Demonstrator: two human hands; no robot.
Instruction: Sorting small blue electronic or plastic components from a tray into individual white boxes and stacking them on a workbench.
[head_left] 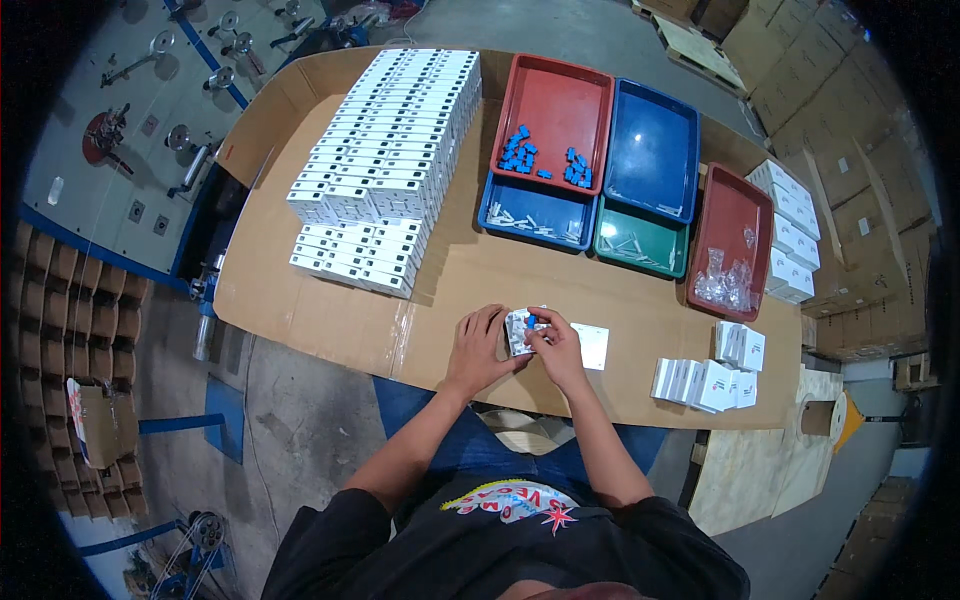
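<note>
Near the front edge of the cardboard-covered table, my left hand (480, 350) is wrapped round the side of a small white box (516, 336), which looks open at the top. My right hand (560, 352) has its fingers closed at the box's other side, on a small blue plastic piece (532, 321) at the opening. What else lies inside the box is hidden by my fingers. Just right of my right hand, a flat white card or carton (592, 346) lies on the cardboard.
A large stack of white boxes (400, 150) stands at the left. Beyond my hands are a red tray (555, 90) of blue pieces, blue and green trays (640, 255) with small white parts, and a red tray (735, 200) with clear bags. White boxes (712, 385) stand at right.
</note>
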